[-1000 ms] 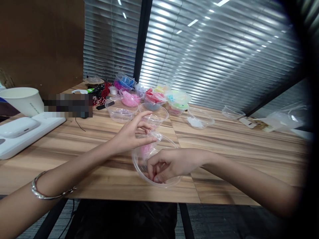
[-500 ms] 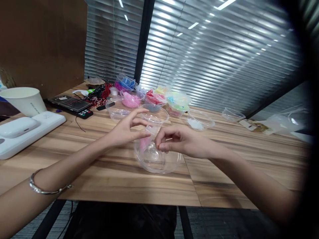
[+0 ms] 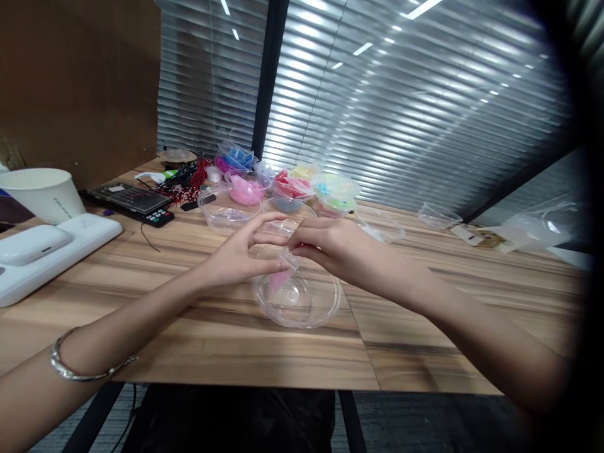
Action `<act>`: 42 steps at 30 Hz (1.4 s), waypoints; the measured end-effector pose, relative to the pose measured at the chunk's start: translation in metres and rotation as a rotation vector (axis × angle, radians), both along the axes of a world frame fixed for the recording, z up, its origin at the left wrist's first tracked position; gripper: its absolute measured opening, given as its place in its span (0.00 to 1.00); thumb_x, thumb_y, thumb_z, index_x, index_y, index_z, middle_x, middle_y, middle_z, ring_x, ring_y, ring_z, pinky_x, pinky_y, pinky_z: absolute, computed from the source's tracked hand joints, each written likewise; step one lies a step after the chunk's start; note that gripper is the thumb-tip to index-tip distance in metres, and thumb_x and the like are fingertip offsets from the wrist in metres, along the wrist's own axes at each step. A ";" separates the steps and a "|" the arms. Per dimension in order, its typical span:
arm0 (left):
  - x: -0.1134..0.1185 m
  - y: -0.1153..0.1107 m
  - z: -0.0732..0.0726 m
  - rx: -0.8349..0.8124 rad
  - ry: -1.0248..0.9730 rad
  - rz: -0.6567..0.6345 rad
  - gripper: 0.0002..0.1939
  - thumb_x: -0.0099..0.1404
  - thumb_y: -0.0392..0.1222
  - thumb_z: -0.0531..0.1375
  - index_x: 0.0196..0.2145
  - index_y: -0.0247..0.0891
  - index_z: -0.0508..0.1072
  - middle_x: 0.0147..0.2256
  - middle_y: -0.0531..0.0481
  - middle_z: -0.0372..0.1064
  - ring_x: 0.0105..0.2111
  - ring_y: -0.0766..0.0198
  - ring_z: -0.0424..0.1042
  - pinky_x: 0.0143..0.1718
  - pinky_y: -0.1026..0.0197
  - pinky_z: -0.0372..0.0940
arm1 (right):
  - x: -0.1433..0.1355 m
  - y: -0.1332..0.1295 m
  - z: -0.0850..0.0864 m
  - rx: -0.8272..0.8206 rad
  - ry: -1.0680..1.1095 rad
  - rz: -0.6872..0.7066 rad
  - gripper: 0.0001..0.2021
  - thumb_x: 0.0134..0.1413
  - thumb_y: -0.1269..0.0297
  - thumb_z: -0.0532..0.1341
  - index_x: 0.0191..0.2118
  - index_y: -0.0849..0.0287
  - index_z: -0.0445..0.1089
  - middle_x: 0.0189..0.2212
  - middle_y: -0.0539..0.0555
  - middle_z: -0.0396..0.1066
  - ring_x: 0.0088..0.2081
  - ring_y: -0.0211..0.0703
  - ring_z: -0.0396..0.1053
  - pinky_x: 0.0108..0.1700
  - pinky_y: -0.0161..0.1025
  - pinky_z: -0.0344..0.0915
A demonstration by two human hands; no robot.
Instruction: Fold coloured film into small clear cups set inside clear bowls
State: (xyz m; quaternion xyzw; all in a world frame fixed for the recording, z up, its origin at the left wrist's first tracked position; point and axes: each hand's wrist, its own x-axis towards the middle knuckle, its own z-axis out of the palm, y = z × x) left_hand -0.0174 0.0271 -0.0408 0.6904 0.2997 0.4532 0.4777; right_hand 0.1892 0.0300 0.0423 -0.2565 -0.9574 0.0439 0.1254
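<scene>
A small clear bag with pink contents (image 3: 279,280) hangs tilted over a large clear bowl (image 3: 325,309) near the table's middle. My left hand (image 3: 245,251) is at the bag's left, fingers apart and curved, with the thumb touching or very near the bag; whether it bears on it is unclear. At the bag's top right corner, my right hand (image 3: 325,242) has its fingertips pinched together on the bag. Behind the hands stands another clear bowl (image 3: 309,207), partly hidden by them.
Clear bowls with pink (image 3: 245,190), red (image 3: 292,184) and blue bits stand at the back. On the left are a paper cup (image 3: 44,196), a white device (image 3: 85,234), a remote (image 3: 159,218) and red-black wires (image 3: 189,176). A plastic bag (image 3: 538,226) lies right.
My right hand has moved up and turned over, its fingertips now at the bag's top edge. The bag leans more to the right. My left hand has shifted slightly downward.
</scene>
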 end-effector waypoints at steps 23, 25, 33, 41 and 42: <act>0.002 -0.002 -0.001 -0.038 -0.033 -0.033 0.38 0.54 0.39 0.70 0.59 0.46 0.58 0.50 0.44 0.70 0.52 0.52 0.72 0.55 0.48 0.66 | 0.003 -0.002 0.003 -0.208 0.154 0.079 0.09 0.62 0.72 0.58 0.47 0.57 0.70 0.38 0.51 0.73 0.38 0.38 0.69 0.41 0.36 0.64; 0.002 -0.002 -0.001 -0.033 -0.042 -0.038 0.39 0.53 0.39 0.70 0.59 0.47 0.58 0.51 0.44 0.70 0.53 0.51 0.71 0.54 0.48 0.67 | 0.002 -0.002 0.003 -0.226 0.175 0.083 0.07 0.61 0.72 0.59 0.44 0.58 0.70 0.38 0.51 0.72 0.38 0.39 0.69 0.41 0.37 0.65; 0.004 -0.005 0.005 -0.053 -0.077 -0.068 0.38 0.52 0.38 0.70 0.58 0.44 0.59 0.50 0.43 0.71 0.53 0.50 0.71 0.51 0.50 0.69 | 0.000 -0.005 0.001 -0.090 0.190 0.080 0.02 0.61 0.72 0.60 0.38 0.60 0.69 0.34 0.50 0.71 0.35 0.37 0.68 0.37 0.35 0.63; 0.003 -0.005 0.007 -0.102 -0.082 -0.090 0.40 0.54 0.38 0.70 0.59 0.43 0.56 0.48 0.43 0.74 0.53 0.51 0.71 0.53 0.50 0.67 | 0.003 -0.003 -0.006 -0.033 0.281 0.124 0.05 0.62 0.72 0.59 0.40 0.59 0.72 0.36 0.50 0.76 0.36 0.36 0.72 0.38 0.34 0.65; 0.002 -0.004 0.007 -0.103 -0.078 -0.087 0.40 0.54 0.38 0.70 0.59 0.43 0.56 0.49 0.42 0.73 0.53 0.51 0.71 0.53 0.51 0.68 | 0.003 -0.003 -0.005 -0.032 0.283 0.130 0.06 0.62 0.72 0.59 0.41 0.58 0.72 0.37 0.50 0.76 0.36 0.36 0.72 0.38 0.34 0.65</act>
